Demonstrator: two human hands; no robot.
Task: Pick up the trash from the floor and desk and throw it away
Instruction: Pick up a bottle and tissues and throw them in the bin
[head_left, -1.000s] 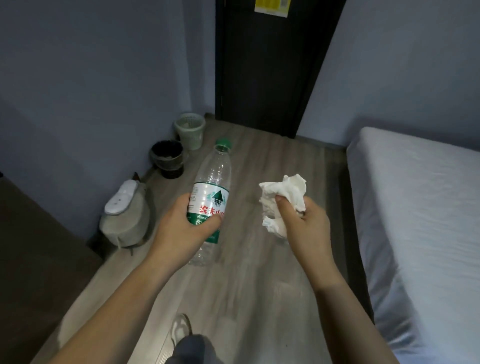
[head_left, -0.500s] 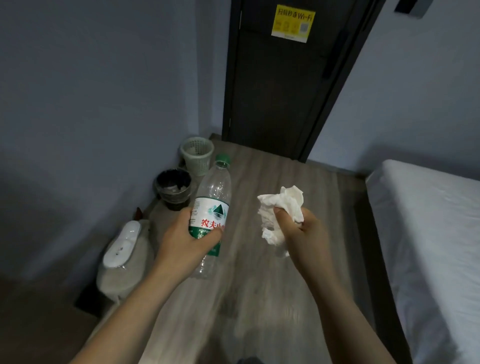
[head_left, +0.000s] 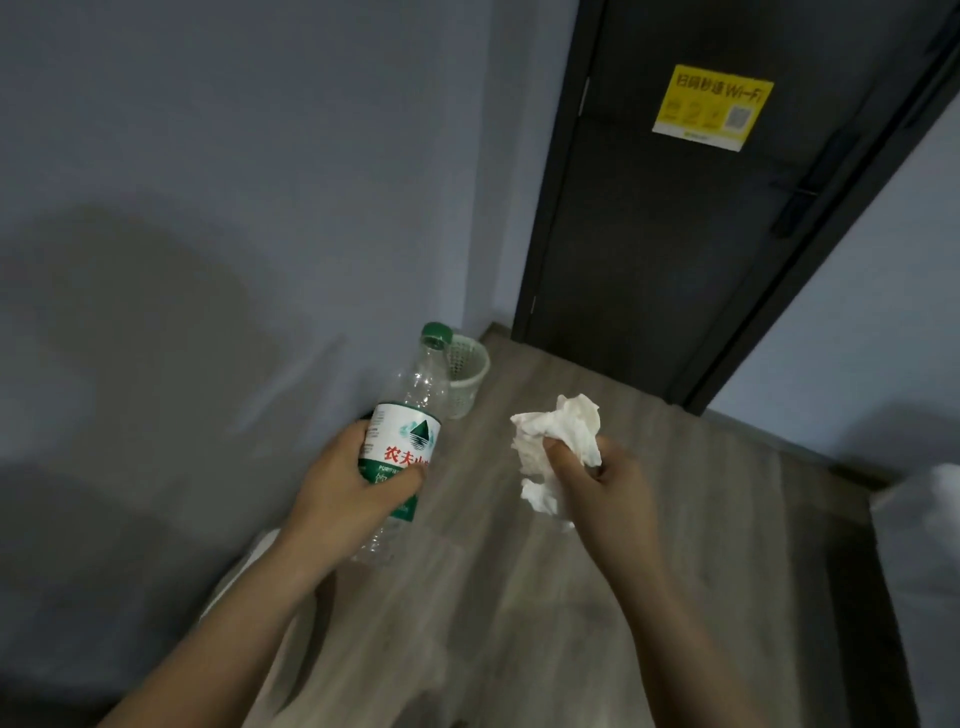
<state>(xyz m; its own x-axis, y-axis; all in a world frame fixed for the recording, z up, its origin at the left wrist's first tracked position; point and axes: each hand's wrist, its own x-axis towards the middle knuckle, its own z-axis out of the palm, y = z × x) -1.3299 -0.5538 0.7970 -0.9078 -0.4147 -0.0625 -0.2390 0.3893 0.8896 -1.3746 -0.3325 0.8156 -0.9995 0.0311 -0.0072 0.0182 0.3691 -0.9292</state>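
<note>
My left hand (head_left: 358, 488) grips an empty clear plastic bottle (head_left: 415, 400) with a green cap and a white-and-green label, tilted with the cap pointing away. A crumpled white tissue (head_left: 558, 441) is clenched in my right hand (head_left: 602, 488), a little to the right of the bottle. Beyond the bottle, a pale green mesh wastebasket (head_left: 470, 376) stands on the wood floor in the corner by the wall. The bottle and my left hand hide the dark bin seen earlier beside it.
A dark closed door (head_left: 691, 208) with a yellow Wi-Fi sticker (head_left: 711, 106) is straight ahead. The grey wall (head_left: 234, 208) runs along the left. A white bed edge (head_left: 924, 519) shows at far right. Wood floor (head_left: 649, 545) stretches between the wall and bed.
The view has tilted up and moved closer to the door and corner. Both hands keep their grips; the dark bin and the grey object by the wall have dropped behind my left arm.
</note>
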